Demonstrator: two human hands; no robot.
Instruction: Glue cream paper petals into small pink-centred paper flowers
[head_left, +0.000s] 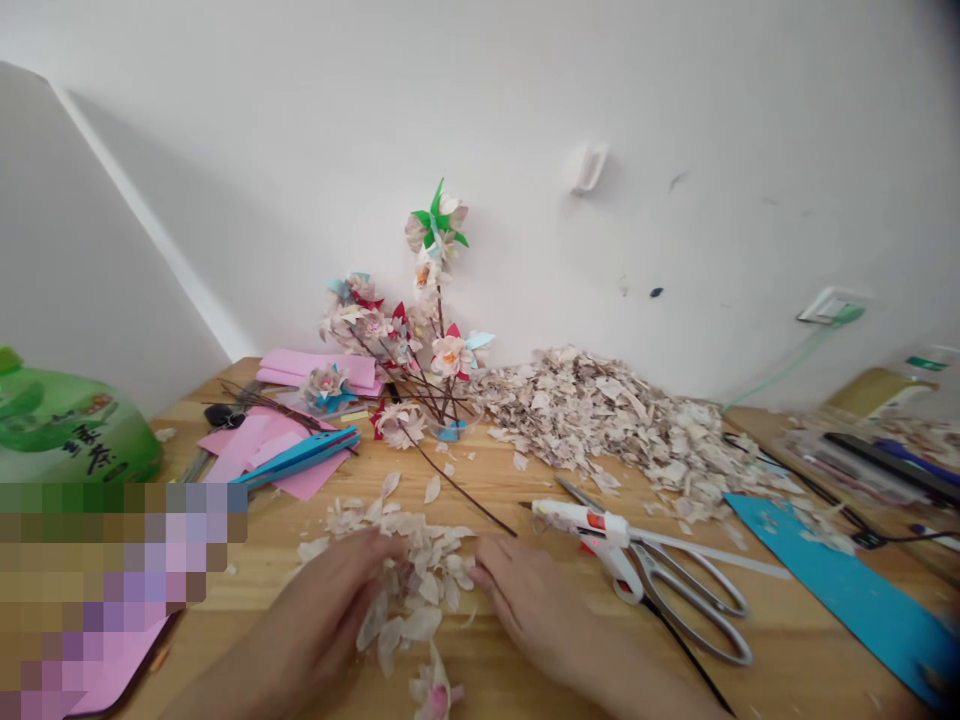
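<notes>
A loose heap of pale dried petals (431,560) lies on the table between my two hands. At its left side, my left hand (356,575) is bent inward, its fingertips touching petals and partly hidden. My right hand (529,595) faces it from the other side, fingers pointing left and just reaching the heap's edge. Both hands look cupped but open, slightly blurred. Below the heap, near the bottom edge, sits a small flower with a pink centre (436,695). A flower on a brown stem (465,490) lies beyond the heap.
A white glue gun (589,522) and scissors (697,600) lie to the right, near a blue sheet (840,590). Behind stand crafted flowers (454,355) beside a big petal pile (592,410). Pink paper (315,370) and a green bottle (75,420) are left.
</notes>
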